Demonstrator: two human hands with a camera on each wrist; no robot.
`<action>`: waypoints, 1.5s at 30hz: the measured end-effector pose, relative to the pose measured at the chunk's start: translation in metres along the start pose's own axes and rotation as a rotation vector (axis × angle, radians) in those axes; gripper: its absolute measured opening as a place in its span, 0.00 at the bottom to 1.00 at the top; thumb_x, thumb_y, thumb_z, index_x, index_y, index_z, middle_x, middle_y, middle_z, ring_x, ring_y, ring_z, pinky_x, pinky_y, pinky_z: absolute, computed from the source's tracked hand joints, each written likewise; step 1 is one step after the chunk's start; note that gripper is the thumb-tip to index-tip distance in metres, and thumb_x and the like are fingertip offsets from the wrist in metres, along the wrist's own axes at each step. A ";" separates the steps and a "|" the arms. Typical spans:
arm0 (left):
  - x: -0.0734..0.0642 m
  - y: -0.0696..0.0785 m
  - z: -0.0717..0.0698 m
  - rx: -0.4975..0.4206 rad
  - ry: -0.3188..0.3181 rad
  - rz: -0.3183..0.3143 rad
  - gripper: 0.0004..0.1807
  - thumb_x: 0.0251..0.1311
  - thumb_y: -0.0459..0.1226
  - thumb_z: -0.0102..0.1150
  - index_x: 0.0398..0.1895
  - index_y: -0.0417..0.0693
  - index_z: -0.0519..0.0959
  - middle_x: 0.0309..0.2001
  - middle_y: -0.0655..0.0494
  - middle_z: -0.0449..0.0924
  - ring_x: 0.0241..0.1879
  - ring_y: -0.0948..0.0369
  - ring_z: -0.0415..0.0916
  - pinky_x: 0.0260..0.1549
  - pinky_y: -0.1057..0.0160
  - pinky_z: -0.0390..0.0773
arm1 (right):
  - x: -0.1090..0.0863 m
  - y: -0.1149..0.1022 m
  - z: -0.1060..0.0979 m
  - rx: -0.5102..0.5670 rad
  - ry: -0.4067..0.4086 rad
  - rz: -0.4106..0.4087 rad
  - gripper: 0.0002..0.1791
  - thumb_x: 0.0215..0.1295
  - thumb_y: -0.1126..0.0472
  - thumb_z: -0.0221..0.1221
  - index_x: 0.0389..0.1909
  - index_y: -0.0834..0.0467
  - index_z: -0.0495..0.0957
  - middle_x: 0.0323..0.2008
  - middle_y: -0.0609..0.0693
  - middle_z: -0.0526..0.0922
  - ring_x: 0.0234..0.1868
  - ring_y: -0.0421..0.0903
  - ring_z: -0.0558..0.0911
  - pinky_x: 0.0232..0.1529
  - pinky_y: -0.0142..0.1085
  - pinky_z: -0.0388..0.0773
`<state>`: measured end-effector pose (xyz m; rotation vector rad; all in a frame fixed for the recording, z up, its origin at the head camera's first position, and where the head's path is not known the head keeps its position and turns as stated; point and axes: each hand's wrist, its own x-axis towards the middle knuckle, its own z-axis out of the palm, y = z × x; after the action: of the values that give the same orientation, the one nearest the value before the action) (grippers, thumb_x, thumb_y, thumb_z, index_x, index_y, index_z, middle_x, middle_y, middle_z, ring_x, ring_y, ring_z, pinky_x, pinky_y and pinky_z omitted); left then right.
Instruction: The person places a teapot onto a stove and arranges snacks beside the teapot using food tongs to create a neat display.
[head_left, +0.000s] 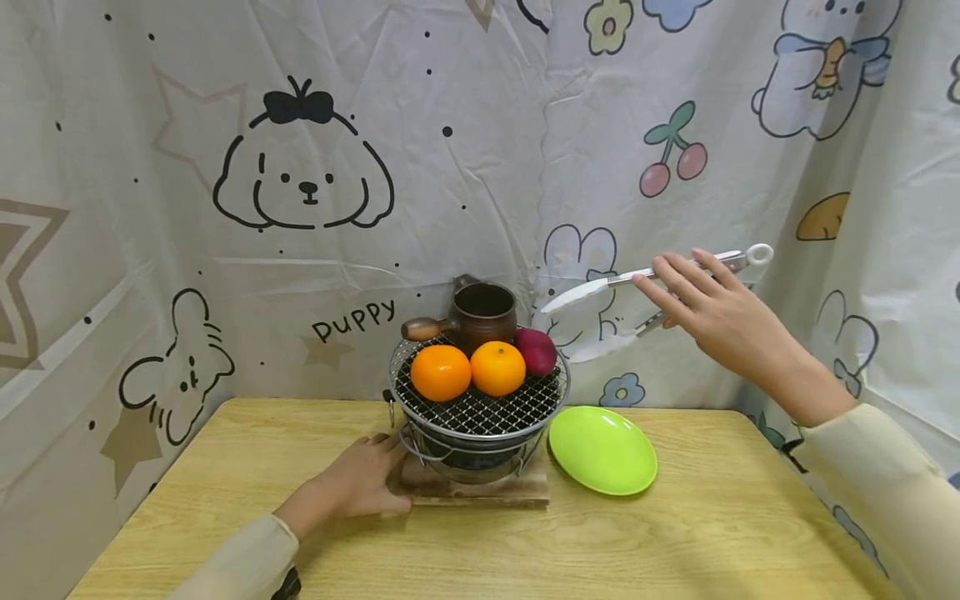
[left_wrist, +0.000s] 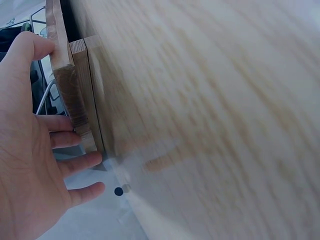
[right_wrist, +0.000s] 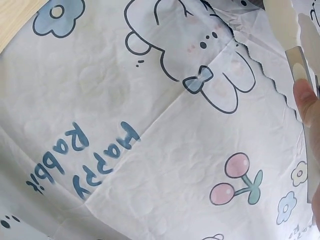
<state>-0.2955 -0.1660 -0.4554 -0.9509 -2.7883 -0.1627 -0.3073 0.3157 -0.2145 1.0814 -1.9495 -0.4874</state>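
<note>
My right hand (head_left: 701, 296) grips a pair of tongs (head_left: 577, 296) with white tips and silver arms, up in the air right of the grill. The tongs' arms are spread, with nothing between the tips. In the right wrist view, the thumb (right_wrist: 305, 97) lies along one metal arm. Down at the table, my left hand (head_left: 363, 479) holds the left end of the wooden base (head_left: 480, 502), thumb at its front corner and fingers along the side. Above that base stands a round tabletop grill (head_left: 476, 433), carrying two orange fruits (head_left: 440, 373) and a dark purple-red fruit (head_left: 536, 352).
A brown pot (head_left: 483, 312) with a side handle sits at the back of the grill mesh. Beside the grill, a lime-green plate (head_left: 603, 450) lies on the wooden table (head_left: 637, 542). A printed cloth (head_left: 450, 200) hangs close behind the table.
</note>
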 end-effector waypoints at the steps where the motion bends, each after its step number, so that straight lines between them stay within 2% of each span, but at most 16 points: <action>1: 0.000 0.000 0.000 0.001 0.000 0.000 0.55 0.48 0.65 0.61 0.74 0.39 0.66 0.68 0.42 0.75 0.59 0.43 0.77 0.57 0.43 0.77 | -0.002 0.000 0.001 0.006 0.026 0.010 0.30 0.72 0.67 0.54 0.74 0.60 0.63 0.68 0.65 0.72 0.68 0.63 0.70 0.81 0.52 0.49; 3: 0.000 0.001 0.000 0.001 0.000 0.000 0.54 0.49 0.65 0.60 0.74 0.39 0.66 0.68 0.42 0.75 0.59 0.43 0.77 0.57 0.43 0.77 | -0.005 -0.001 0.004 0.020 0.078 0.034 0.25 0.79 0.57 0.43 0.72 0.61 0.66 0.66 0.65 0.74 0.67 0.63 0.71 0.81 0.51 0.50; 5: -0.001 0.001 0.000 0.001 0.000 0.000 0.54 0.50 0.65 0.60 0.74 0.40 0.66 0.68 0.42 0.74 0.59 0.43 0.77 0.57 0.42 0.76 | -0.008 -0.002 0.007 0.035 0.127 0.065 0.31 0.80 0.48 0.33 0.71 0.62 0.68 0.64 0.65 0.75 0.66 0.64 0.71 0.81 0.51 0.50; 11: -0.003 0.001 -0.002 -0.013 -0.017 -0.009 0.52 0.52 0.65 0.60 0.73 0.39 0.66 0.68 0.41 0.74 0.60 0.42 0.76 0.59 0.40 0.76 | -0.022 -0.012 0.017 0.076 0.181 0.194 0.35 0.79 0.44 0.36 0.70 0.66 0.67 0.62 0.69 0.73 0.64 0.66 0.71 0.77 0.55 0.59; 14: -0.003 0.001 -0.003 -0.024 -0.021 -0.011 0.52 0.53 0.65 0.59 0.74 0.39 0.66 0.69 0.42 0.73 0.60 0.41 0.76 0.59 0.40 0.76 | -0.032 -0.020 0.023 0.103 0.216 0.256 0.37 0.78 0.42 0.39 0.70 0.69 0.67 0.61 0.71 0.73 0.61 0.68 0.72 0.68 0.60 0.65; 18: -0.002 0.001 -0.005 -0.030 -0.015 -0.005 0.52 0.54 0.65 0.58 0.75 0.40 0.65 0.71 0.43 0.72 0.60 0.41 0.76 0.58 0.39 0.76 | -0.046 -0.030 0.033 0.120 0.253 0.321 0.38 0.77 0.42 0.42 0.70 0.71 0.66 0.58 0.74 0.73 0.56 0.70 0.73 0.60 0.65 0.68; 27: -0.004 0.002 -0.005 -0.040 -0.027 -0.013 0.53 0.55 0.66 0.57 0.75 0.39 0.64 0.71 0.43 0.71 0.59 0.41 0.76 0.57 0.38 0.76 | -0.073 -0.055 0.058 0.064 0.215 0.476 0.41 0.79 0.40 0.38 0.72 0.74 0.61 0.58 0.78 0.71 0.54 0.72 0.72 0.55 0.64 0.73; 35: -0.004 0.003 -0.002 -0.058 -0.032 -0.024 0.52 0.56 0.66 0.57 0.75 0.40 0.64 0.71 0.43 0.71 0.60 0.41 0.76 0.59 0.37 0.74 | -0.095 -0.067 0.078 0.015 0.185 0.611 0.46 0.78 0.36 0.36 0.72 0.75 0.59 0.56 0.78 0.70 0.52 0.73 0.74 0.50 0.64 0.76; 40: -0.003 0.002 -0.002 -0.072 -0.054 -0.050 0.53 0.55 0.66 0.58 0.76 0.41 0.63 0.73 0.42 0.69 0.63 0.39 0.74 0.61 0.35 0.72 | -0.107 -0.072 0.087 0.020 0.159 0.650 0.47 0.78 0.36 0.36 0.72 0.76 0.59 0.55 0.80 0.70 0.51 0.74 0.74 0.50 0.65 0.76; 45: -0.001 0.003 -0.001 -0.064 -0.061 -0.053 0.54 0.55 0.66 0.58 0.77 0.40 0.62 0.73 0.42 0.68 0.63 0.39 0.74 0.61 0.35 0.73 | -0.115 -0.076 0.091 0.001 0.192 0.658 0.46 0.78 0.37 0.37 0.70 0.78 0.61 0.51 0.80 0.72 0.48 0.74 0.74 0.46 0.64 0.76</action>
<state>-0.2924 -0.1648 -0.4542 -0.9108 -2.8821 -0.2357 -0.3105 0.3637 -0.3728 0.4149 -1.9864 -0.0176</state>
